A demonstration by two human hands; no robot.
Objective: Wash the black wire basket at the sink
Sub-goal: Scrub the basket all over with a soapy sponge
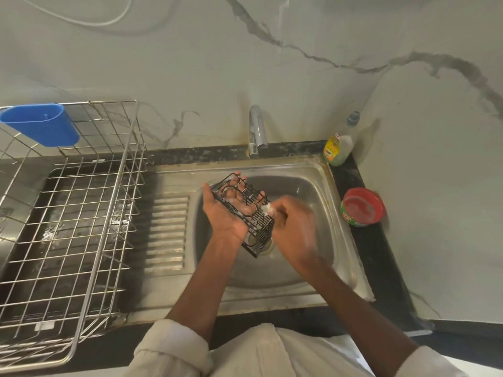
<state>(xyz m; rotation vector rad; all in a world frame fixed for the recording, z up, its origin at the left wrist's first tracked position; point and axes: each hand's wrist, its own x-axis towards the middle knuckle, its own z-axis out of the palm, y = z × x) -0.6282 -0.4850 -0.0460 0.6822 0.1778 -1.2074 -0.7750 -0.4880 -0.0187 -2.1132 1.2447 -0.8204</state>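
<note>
— Where does the wire basket [246, 213] sit?

— Over the sink bowl [307, 191], on the left hand [226, 210], with the right hand [292, 221] just right of it.

— And around the sink?

— The faucet [257, 129] stands behind it, the dish rack [68, 213] to its left (a cutlery cup [40, 123] hangs on the rack's back rim), a soap bottle [340, 142] at the back right corner, and a round tub [363, 206] before that.

The person wears a pale cream shirt [272, 352] with long sleeves rolled up above the elbows into thick folded cuffs [174, 346], leaving both forearms bare. The left hand [226, 210] and right hand [294, 224] wear no gloves, rings or watch.
</note>
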